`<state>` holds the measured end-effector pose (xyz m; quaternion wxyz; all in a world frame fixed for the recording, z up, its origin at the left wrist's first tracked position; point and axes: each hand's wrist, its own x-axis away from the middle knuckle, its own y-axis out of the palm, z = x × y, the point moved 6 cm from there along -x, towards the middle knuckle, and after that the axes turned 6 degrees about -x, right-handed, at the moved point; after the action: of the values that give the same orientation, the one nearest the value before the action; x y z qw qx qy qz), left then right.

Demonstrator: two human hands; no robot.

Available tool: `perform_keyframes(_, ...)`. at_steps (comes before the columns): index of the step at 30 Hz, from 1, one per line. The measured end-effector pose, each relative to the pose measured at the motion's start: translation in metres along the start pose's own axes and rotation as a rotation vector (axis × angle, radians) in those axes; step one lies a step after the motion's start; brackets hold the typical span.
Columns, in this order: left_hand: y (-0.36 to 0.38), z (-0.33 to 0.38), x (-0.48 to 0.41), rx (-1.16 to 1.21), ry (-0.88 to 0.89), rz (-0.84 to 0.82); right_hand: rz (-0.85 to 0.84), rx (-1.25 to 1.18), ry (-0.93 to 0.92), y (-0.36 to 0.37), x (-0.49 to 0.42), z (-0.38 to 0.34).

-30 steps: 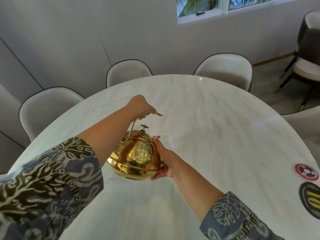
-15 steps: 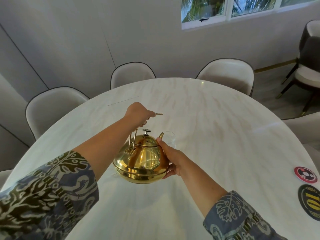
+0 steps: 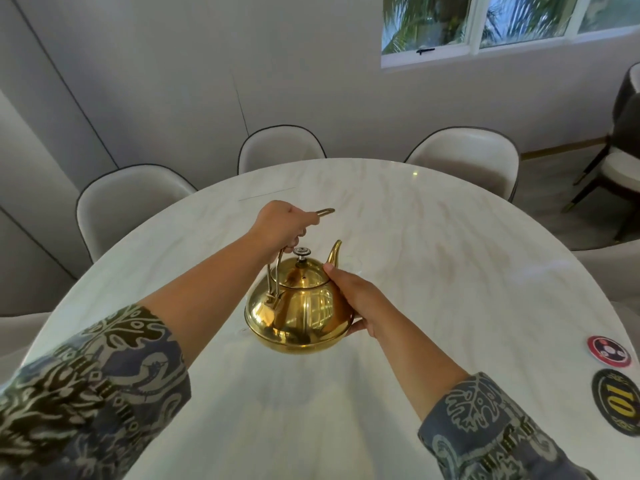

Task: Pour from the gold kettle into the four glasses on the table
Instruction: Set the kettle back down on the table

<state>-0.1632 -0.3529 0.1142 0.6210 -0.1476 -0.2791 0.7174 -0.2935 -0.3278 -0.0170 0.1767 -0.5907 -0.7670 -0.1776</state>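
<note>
The gold kettle (image 3: pixel 301 306) hangs upright over the white marble table (image 3: pixel 450 271), its spout pointing away from me. My left hand (image 3: pixel 280 226) grips the wire handle from above. Cupped against the kettle's right side and underside is my right hand (image 3: pixel 356 299). One clear glass (image 3: pixel 353 266) shows faintly just beyond the spout, mostly hidden behind the kettle and my right hand. A faint glass base (image 3: pixel 242 330) peeks out at the kettle's lower left. Other glasses are not visible.
Three cream chairs (image 3: pixel 280 147) stand around the table's far edge, with more seats at the right. Two round stickers, one red (image 3: pixel 608 351) and one black with gold (image 3: pixel 620 401), lie near the right edge of the table.
The kettle has swung back from a forward tilt to upright, so the spout now rises clear of the glass. Both hands kept their hold, and my view lifted slightly.
</note>
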Motion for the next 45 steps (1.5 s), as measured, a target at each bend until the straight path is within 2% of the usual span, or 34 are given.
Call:
perform_keyframes(6, -0.034, -0.009, 0.055, 0.106, 0.004, -0.045, -0.029, 0.055, -0.105, 0.025, 0.041, -0.002)
perform_keyframes(11, -0.064, -0.037, 0.109, 0.105, 0.005, -0.044, -0.062, 0.112, -0.164, 0.059, 0.078, 0.011)
perform_keyframes(18, -0.093, -0.09, 0.185, 0.072, 0.029, -0.015, -0.137, 0.104, -0.125, 0.116, 0.118, 0.055)
perform_keyframes(23, -0.105, -0.134, 0.221, 0.057, 0.003, 0.066, -0.209, 0.045, -0.095, 0.158, 0.133, 0.095)
perform_keyframes(34, -0.11, -0.227, 0.26, 0.051, -0.104, 0.215, -0.249, 0.086, -0.128, 0.215, 0.133, 0.17)
perform_keyframes(45, -0.098, -0.272, 0.271, 0.029, -0.161, 0.227, -0.279, 0.111, -0.094, 0.232, 0.121, 0.206)
